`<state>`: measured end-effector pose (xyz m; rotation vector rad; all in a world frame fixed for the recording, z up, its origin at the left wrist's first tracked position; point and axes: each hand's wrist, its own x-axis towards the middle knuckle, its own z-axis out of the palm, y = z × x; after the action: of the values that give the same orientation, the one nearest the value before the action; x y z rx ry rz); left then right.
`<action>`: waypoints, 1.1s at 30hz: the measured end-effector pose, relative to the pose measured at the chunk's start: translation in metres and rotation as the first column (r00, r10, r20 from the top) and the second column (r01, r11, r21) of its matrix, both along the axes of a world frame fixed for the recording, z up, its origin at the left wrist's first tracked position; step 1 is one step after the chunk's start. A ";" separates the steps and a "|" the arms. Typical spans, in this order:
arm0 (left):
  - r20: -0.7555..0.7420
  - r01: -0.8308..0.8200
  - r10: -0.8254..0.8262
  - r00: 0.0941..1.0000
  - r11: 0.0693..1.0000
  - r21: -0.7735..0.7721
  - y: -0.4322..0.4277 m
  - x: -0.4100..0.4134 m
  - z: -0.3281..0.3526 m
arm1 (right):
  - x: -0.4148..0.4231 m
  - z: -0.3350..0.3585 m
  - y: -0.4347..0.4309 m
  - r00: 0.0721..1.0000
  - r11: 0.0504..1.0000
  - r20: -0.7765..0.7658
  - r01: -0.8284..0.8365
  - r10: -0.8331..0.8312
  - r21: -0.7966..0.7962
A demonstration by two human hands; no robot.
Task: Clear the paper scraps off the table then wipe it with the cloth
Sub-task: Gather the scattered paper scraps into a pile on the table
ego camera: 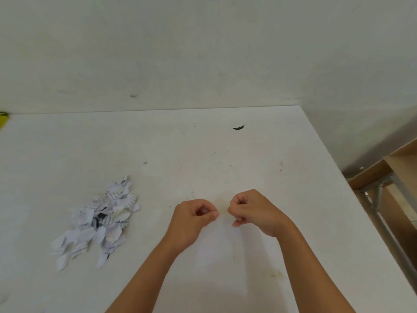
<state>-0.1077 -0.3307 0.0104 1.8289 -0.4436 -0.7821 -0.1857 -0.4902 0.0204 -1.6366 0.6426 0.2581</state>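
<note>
Beside the paper scraps (97,222) heaped on the counter (225,154) your left hand (194,216) and right hand (252,211) hover curled tight — contents unclear — so clearing and wiping both remain.

White wall (203,53), dark smudge (238,127), perhaps a yellow object (3,119) at left edge.

Left hand (195,216) and right hand (252,211) hover close together, fingers curled (each grip pinched shut), forearms bare.
</note>
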 end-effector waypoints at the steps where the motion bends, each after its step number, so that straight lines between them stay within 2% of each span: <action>1: 0.065 -0.040 0.039 0.997 0.999 0.022 0.013 0.009 0.001 | 0.005 0.000 0.005 1.000 1.000 0.002 -0.005 0.005 0.002; 5: 0.374 -0.270 0.177 0.911 0.939 0.212 0.080 0.052 0.014 | 0.018 -0.007 0.032 0.986 0.978 -0.067 -0.161 0.153 -0.133; 7: 0.406 -0.300 0.133 0.904 0.874 0.383 0.109 0.072 0.015 | 0.021 -0.017 0.045 0.957 0.930 -0.137 -0.282 0.255 -0.236; 10: 0.353 -0.214 -0.008 0.936 0.781 0.587 0.126 0.085 0.000 | 0.022 -0.031 0.056 0.930 0.869 -0.213 -0.358 0.299 -0.341; 15: 0.489 -0.306 -0.102 0.867 0.665 0.682 0.118 0.086 -0.018 | 0.021 -0.036 0.063 0.926 0.818 -0.260 -0.366 0.274 -0.443; 17: 0.631 -0.410 -0.161 0.759 0.634 0.656 0.113 0.077 -0.017 | 0.017 -0.032 0.062 0.933 0.829 -0.237 -0.350 0.270 -0.435; 19: 0.734 -0.444 -0.212 0.645 0.678 0.586 0.106 0.068 -0.019 | 0.010 -0.025 0.053 0.957 0.853 -0.174 -0.287 0.232 -0.437; 22: 0.817 -0.341 -0.186 0.545 0.841 0.419 0.087 0.044 -0.029 | -0.010 -0.019 0.030 0.988 0.842 -0.117 -0.150 0.104 -0.518; 24: 0.823 -0.179 -0.155 0.547 0.938 0.296 0.069 0.018 -0.042 | -0.026 -0.020 0.019 0.986 0.819 -0.152 -0.145 0.071 -0.555; 25: 0.798 -0.078 -0.206 0.566 0.951 0.300 0.061 0.003 -0.048 | -0.033 -0.022 0.018 0.981 0.813 -0.180 -0.165 0.075 -0.559; 27: 0.722 0.087 -0.410 0.557 0.894 0.441 0.049 -0.025 -0.064 | -0.043 -0.026 0.021 0.973 0.807 -0.211 -0.202 0.098 -0.555; 29: 0.673 0.153 -0.539 0.506 0.824 0.545 0.043 -0.044 -0.073 | -0.047 -0.029 0.027 0.972 0.793 -0.211 -0.211 0.106 -0.571; 33: 0.620 0.161 -0.638 0.456 0.745 0.648 0.043 -0.056 -0.078 | -0.049 -0.034 0.034 0.971 0.723 -0.197 -0.234 0.138 -0.650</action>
<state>-0.1632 -0.2878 -0.0681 2.6055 -1.4957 -0.2751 -0.2346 -0.4566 -0.0135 -2.4142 0.7196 0.3065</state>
